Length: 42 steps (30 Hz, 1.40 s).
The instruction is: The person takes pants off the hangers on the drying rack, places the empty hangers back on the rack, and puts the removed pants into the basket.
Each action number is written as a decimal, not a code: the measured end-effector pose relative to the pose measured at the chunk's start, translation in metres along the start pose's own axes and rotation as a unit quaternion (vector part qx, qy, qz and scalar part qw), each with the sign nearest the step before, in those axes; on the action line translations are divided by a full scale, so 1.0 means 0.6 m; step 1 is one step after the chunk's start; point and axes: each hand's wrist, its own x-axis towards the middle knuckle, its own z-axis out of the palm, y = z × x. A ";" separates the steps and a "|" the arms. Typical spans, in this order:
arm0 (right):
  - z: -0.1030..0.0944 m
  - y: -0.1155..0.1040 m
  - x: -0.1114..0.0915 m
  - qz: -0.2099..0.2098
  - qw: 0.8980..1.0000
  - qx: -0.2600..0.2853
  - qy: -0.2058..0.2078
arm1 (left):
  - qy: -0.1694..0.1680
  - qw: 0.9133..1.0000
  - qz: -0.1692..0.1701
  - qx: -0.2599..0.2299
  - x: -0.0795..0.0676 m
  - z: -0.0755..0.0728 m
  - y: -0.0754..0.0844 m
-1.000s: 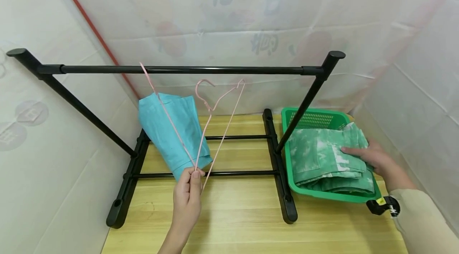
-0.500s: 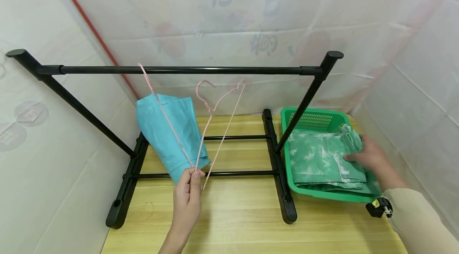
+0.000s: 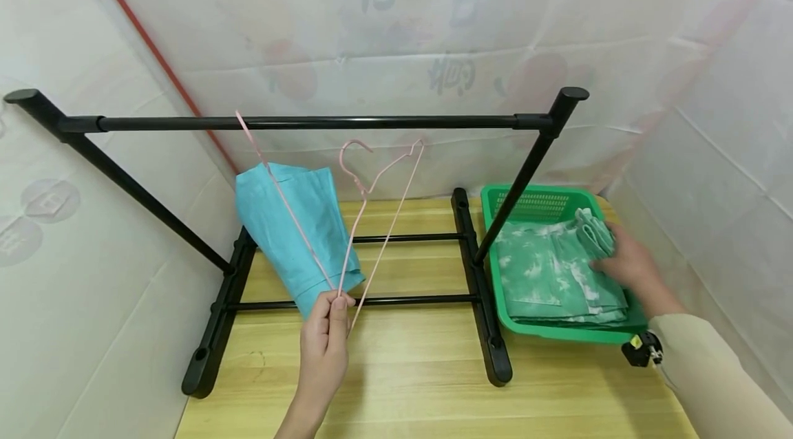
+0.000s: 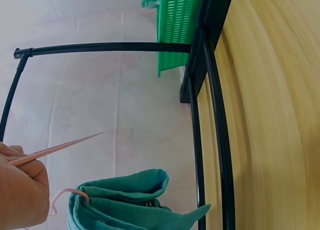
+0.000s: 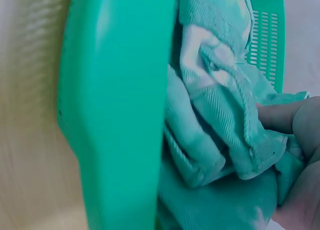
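Note:
My left hand point(image 3: 325, 339) pinches the lower end of a thin pink clothes hanger point(image 3: 348, 250), held up in front of the rack with its hook at the top. Beyond it, a folded light-blue garment point(image 3: 291, 226) hangs on another pink hanger hooked over the black bar point(image 3: 372, 123). In the left wrist view this garment point(image 4: 125, 205) looks teal. At the right, my right hand point(image 3: 635, 263) grips the right edge of a folded green-and-white tie-dyed garment point(image 3: 545, 270). The right wrist view shows thumb and fingers around its bunched cloth point(image 5: 225, 100).
The garment lies in a green plastic basket point(image 3: 576, 336) with perforated walls, right beside the rack's right foot point(image 3: 495, 349). The black clothes rack stands on a light wooden table point(image 3: 421, 384). Pale sheets point(image 3: 712, 170) close off the back and both sides.
My right hand moves slightly left and draws in the garment's right edge, which now bunches up into a raised fold. My left hand and its hanger stay put.

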 end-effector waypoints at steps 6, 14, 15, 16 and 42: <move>0.001 -0.009 0.003 -0.008 1.000 -0.011 0.003 | -0.001 1.000 -0.009 -0.005 -0.001 -0.001 0.003; 0.002 -0.023 -0.002 -0.003 1.000 -0.018 -0.011 | -0.003 1.000 -0.003 -0.003 -0.002 -0.002 0.003; 0.002 -0.025 -0.003 -0.003 1.000 -0.020 -0.019 | -0.001 1.000 -0.007 -0.001 -0.002 -0.002 0.003; 0.002 -0.027 -0.003 -0.002 0.999 -0.019 -0.030 | 0.001 1.000 -0.007 0.001 -0.002 -0.002 0.004; 0.036 -0.160 0.005 -0.084 0.985 0.039 -0.143 | -0.002 1.000 0.010 0.004 0.001 0.000 0.009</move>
